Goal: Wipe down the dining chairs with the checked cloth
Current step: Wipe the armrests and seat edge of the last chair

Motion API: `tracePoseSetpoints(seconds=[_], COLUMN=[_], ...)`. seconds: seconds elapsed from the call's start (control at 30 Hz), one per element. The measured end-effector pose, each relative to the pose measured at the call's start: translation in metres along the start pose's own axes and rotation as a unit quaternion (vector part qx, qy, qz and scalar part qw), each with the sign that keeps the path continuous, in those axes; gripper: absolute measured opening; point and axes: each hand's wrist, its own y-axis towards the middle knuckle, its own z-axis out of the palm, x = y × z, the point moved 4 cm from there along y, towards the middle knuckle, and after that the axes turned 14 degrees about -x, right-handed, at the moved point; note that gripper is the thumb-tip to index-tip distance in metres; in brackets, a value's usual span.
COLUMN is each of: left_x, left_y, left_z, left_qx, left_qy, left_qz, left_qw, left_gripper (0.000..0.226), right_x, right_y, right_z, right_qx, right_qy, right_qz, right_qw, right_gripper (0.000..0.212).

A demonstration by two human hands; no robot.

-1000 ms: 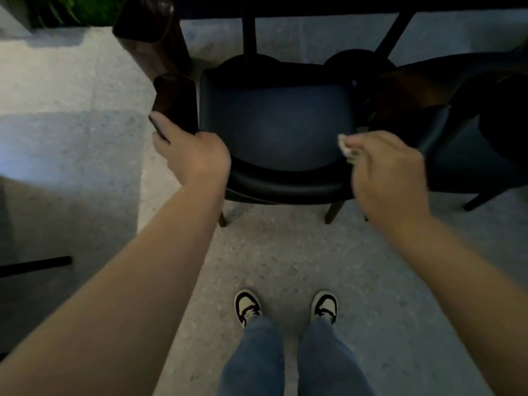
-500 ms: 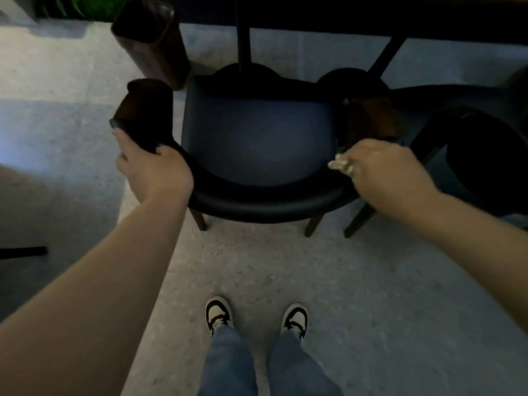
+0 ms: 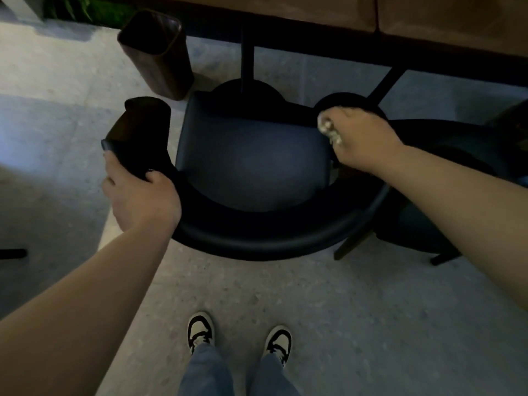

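One chair (image 3: 251, 164) — backrest toward viewer

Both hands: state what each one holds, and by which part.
Left hand grips the chair by its left armrest. Right hand holds the bunched checked cloth against the right armrest.

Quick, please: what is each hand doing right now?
Left hand: grips the chair by its armrest.
Right hand: holds the cloth.

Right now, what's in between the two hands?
In the head view, the chair's blue seat lies between the left hand, gripping the armrest, and the right hand, holding the cloth.
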Motion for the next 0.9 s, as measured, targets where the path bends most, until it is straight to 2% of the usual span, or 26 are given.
tracePoseSetpoints(seconds=[0.03,0.07,0.1,0.13,0.17,0.2,0.23,0.3,0.57,0.73,0.8,0.9], left_x=[0.000,0.000,-0.001,-0.001,-0.002,-0.002,-0.003,-0.005,-0.004,-0.006,-0.006,-0.007], left_y=[0.000,-0.002,-0.003,-0.004,-0.004,-0.004,-0.005,-0.005,-0.004,-0.004,-0.005,-0.004], left_z=[0.001,0.000,0.000,0.000,-0.001,-0.002,-0.003,-0.004,-0.003,-0.004,-0.005,-0.005], left_qx=[0.002,0.003,0.004,0.003,0.003,0.003,0.002,0.000,0.006,0.003,0.007,0.007], left_qy=[0.000,0.000,0.000,0.002,0.004,0.006,0.009,0.014,0.011,0.025,0.023,0.024], left_qz=[0.003,0.005,0.005,0.005,0.004,0.005,0.005,0.005,0.003,-0.001,0.001,0.000], left_qw=[1.000,1.000,1.000,1.000,1.000,1.000,1.000,1.000,1.000,1.000,1.000,1.000], left_gripper=[0.065,0.065,0.065,0.065,0.065,0.065,0.065,0.064,0.065,0.065,0.065,0.065], right_x=[0.006,0.011,0.013,0.010,0.007,0.003,0.001,0.004,0.009,0.011,0.018,0.046], right_y=[0.007,0.007,0.006,0.004,-0.001,-0.008,-0.015,-0.017,-0.014,-0.016,-0.020,-0.036], right_z=[-0.002,0.002,0.011,0.025,0.038,0.051,0.058,0.067,0.094,0.068,0.047,0.010], right_qx=[-0.068,-0.097,-0.066,0.008,0.119,0.226,0.297,0.343,0.403,0.373,0.357,0.329], right_qy=[-0.029,-0.060,-0.092,-0.115,-0.144,-0.171,-0.184,-0.153,-0.109,-0.023,0.019,0.043], right_qz=[-0.092,-0.172,-0.212,-0.208,-0.166,-0.111,-0.060,0.000,0.041,0.043,0.047,0.007], right_qw=[0.993,0.979,0.971,0.971,0.968,0.953,0.935,0.927,0.908,0.927,0.933,0.943], right_gripper=[0.037,0.033,0.029,0.025,0.025,0.028,0.032,0.032,0.033,0.016,0.020,0.028])
